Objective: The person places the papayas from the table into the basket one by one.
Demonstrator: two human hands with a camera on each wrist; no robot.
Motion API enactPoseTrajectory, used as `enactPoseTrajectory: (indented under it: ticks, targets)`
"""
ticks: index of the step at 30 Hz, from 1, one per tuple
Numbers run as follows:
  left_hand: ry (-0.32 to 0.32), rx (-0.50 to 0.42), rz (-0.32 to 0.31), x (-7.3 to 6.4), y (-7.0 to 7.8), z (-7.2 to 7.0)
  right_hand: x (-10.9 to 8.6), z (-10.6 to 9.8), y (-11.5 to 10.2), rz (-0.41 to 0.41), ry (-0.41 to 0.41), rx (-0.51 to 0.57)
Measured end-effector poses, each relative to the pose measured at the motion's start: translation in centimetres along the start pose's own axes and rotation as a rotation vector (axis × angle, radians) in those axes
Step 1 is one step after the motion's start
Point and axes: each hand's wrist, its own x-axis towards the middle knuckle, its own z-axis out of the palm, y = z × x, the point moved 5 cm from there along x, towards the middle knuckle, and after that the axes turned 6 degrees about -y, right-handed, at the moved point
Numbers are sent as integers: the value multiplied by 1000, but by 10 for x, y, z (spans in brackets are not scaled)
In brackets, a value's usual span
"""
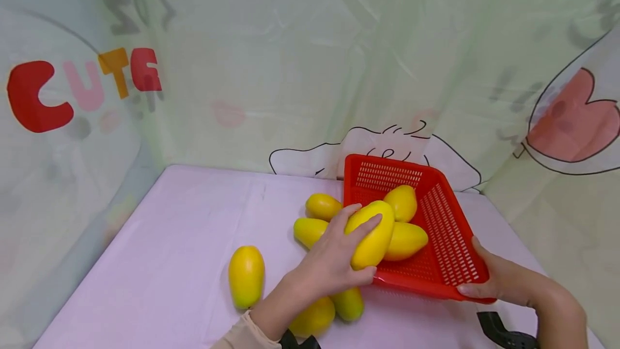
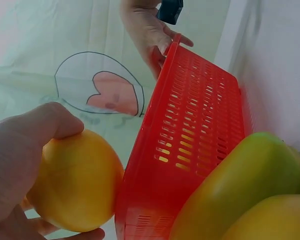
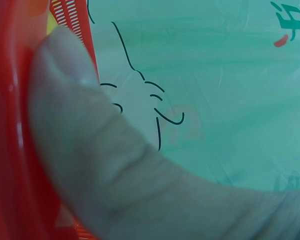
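Observation:
My left hand [image 1: 334, 257] grips a yellow mango [image 1: 374, 233] over the left side of a red plastic basket [image 1: 452, 220]. In the left wrist view the held mango [image 2: 80, 180] sits between thumb and fingers, right beside the basket wall [image 2: 190, 115]. Inside the basket lie two more mangoes, one at the back [image 1: 402, 203] and one nearer [image 1: 406, 241]. My right hand [image 1: 504, 273] holds the basket's near right corner, its thumb [image 3: 80, 125] over the rim in the right wrist view. The basket appears tilted.
Several mangoes lie on the pale tablecloth [image 1: 194, 241] left of the basket: one stands apart [image 1: 246, 276], others are close by [image 1: 323, 207] and in front [image 1: 349, 304]. Printed curtains [image 1: 290, 58] enclose the table. A black strap piece [image 1: 504, 330] shows near the right wrist.

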Motion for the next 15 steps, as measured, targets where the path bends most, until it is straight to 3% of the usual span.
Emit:
enactPoseTrajectory:
  ticks: [7, 15]
  targets:
    - [-9, -53, -6, 0, -1, 4, 1, 3, 2, -5, 0, 5]
    - [-17, -39, 3, 2, 2, 6, 1, 0, 1, -21, -5, -19]
